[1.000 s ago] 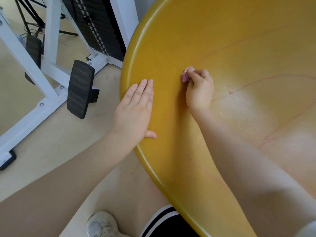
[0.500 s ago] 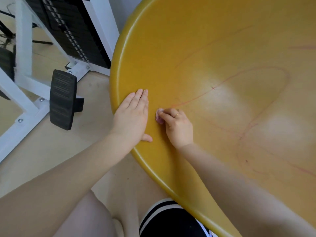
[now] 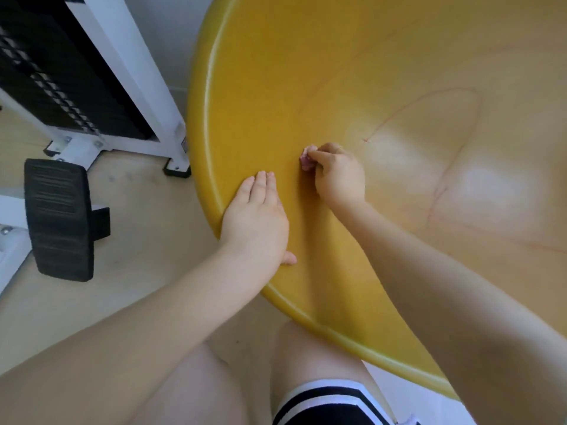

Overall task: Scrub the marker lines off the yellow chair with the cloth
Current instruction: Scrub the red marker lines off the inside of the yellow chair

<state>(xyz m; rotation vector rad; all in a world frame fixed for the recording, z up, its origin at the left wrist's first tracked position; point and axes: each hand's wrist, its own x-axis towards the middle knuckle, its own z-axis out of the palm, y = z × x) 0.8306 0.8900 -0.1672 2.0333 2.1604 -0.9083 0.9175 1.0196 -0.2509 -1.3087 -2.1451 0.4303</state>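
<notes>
Yellow chair (image 3: pixel 276 87): smooth, glossy curved shell with a rolled rim. Marker lines (image 3: pixel 441 185): faint red, looping across the paler right part, with a small cross mark. Cloth (image 3: pixel 306 158): small pinkish wad, pressed against the shell left of the lines.

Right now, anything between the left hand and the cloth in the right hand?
Nothing: in the head view only bare yellow chair surface separates the left hand from the cloth pinched by the right hand.
</notes>
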